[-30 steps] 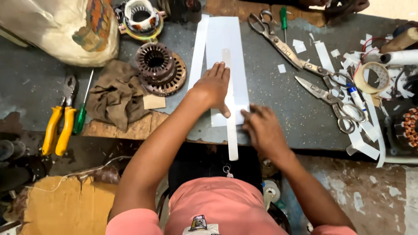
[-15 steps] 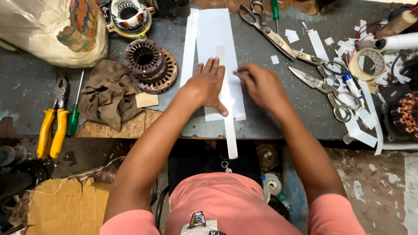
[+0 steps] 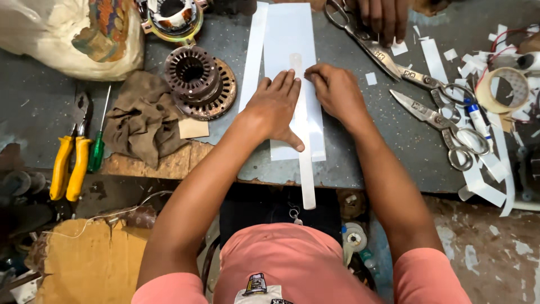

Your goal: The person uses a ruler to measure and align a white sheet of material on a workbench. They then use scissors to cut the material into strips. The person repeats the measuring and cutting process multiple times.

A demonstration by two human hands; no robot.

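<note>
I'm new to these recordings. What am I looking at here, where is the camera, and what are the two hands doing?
There is no machine: a person works with bare hands, filmed from a camera on their head looking down. On the grey metal workbench lies a white sheet of stiff paper. The left hand presses flat on a long translucent ruler-like strip laid over it; the right hand pinches at the strip beside it. Around lie a round copper-coloured motor core, a brown rag, yellow-handled pliers, metal scissors and a roll of tape. Another person's hand shows at the top.
</note>
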